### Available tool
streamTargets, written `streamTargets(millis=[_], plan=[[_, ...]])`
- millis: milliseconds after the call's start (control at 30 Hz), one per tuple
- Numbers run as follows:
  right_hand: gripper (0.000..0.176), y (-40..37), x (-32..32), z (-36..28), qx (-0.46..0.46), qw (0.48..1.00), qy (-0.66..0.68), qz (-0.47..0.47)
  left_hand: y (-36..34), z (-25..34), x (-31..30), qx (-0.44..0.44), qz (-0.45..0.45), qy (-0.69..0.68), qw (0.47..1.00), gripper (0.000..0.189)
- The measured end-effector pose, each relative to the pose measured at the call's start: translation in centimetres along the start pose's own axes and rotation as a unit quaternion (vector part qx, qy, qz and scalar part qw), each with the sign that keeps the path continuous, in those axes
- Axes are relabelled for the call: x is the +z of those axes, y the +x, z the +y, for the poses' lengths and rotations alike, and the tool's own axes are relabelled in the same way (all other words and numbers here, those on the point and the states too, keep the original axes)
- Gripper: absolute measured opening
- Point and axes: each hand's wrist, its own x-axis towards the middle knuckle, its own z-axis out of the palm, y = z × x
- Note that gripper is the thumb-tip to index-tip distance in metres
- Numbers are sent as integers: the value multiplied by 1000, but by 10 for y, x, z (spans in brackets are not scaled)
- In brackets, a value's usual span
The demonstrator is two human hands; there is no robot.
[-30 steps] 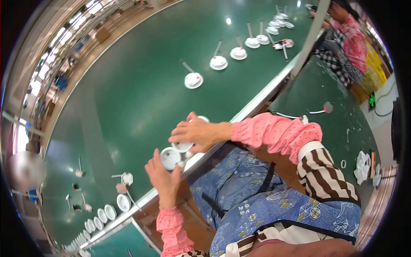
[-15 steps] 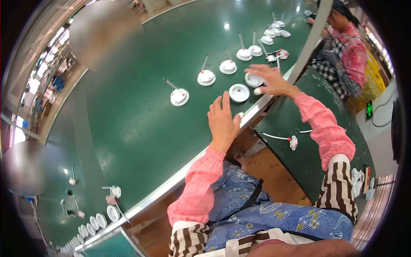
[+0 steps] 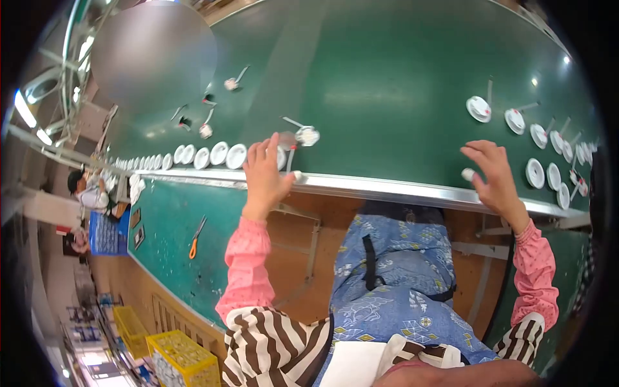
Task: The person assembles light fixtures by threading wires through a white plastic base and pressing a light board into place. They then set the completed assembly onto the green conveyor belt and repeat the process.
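Observation:
My left hand (image 3: 263, 175) is over the front edge of the green table, its fingers apart and its white-capped thumb out to the side. Its fingertips overlap a white round cup (image 3: 281, 158) in this view, which is partly hidden. Just beyond them lies a small white part with a red spot and wire leads (image 3: 308, 136). My right hand (image 3: 495, 177) hovers by the metal edge with fingers spread and nothing in it, its thumb also capped in white. To its right sit white cups, one of them a shallow white cup (image 3: 534, 173). Behind these stands a white round piece with an upright lead (image 3: 478, 109).
A row of white cups (image 3: 219, 153) runs along the edge on the left. Several small wired parts (image 3: 206, 131) lie behind it. Orange-handled scissors (image 3: 194, 247) rest on the lower green side table (image 3: 171, 258). Yellow crates (image 3: 184, 361) and a person (image 3: 93, 193) are further left.
My view has swung to the left. My left hand has moved left to the cup row, and my right hand has come away from the cups on the right.

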Motion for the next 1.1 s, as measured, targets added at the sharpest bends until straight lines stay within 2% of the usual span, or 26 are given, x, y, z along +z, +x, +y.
streamTargets(millis=[67,167,233,300,400,467,567,600,633,667,733,800,833,867,900,1033,1067,1100], plan=[[61,35,27,-31,-35,998,58,-8,7,-53,1,-36,-81,-15,996,94],[67,94,74,-86,-70,990,125,-8,10,-87,9,-37,-140,-79,986,93],[68,141,124,-106,-60,974,219,-26,11,-97,30,-24,-121,-135,983,87],[67,185,172,-127,-26,975,212,-59,6,-90,35,-32,-100,-165,981,82],[57,229,211,-171,18,982,180,-46,-1,-71,27,-51,-58,-162,984,75],[46,245,245,-174,41,983,172,-55,-1,-63,21,-76,-57,-168,981,74],[30,262,254,-168,118,969,208,-60,-6,-58,16,-116,-13,-195,974,71],[25,265,252,-163,154,960,227,-59,-9,-56,13,-120,22,-202,972,71],[20,268,254,-157,167,960,223,-13,-13,-55,9,-120,55,-212,968,70],[19,273,255,-147,164,947,277,-1,-15,-52,4,-116,85,-223,964,70],[17,280,247,-134,158,911,381,29,-22,-21,-27,-117,85,-225,963,69],[15,286,227,-125,99,907,397,99,-28,14,-37,-83,67,-258,960,70],[15,285,214,-120,64,903,405,130,-29,33,-34,-35,57,-264,962,73],[14,280,198,-113,84,890,429,129,-29,54,-25,-6,36,-285,958,75],[13,276,178,-106,102,877,452,129,-27,78,-16,-14,-23,-307,951,76],[12,223,83,-72,161,818,541,111,5,184,64,107,-61,-405,906,77],[13,199,60,-61,179,805,556,105,17,216,78,114,-57,-415,901,75],[15,173,36,-53,199,795,562,114,33,249,87,123,-91,-409,900,74]])
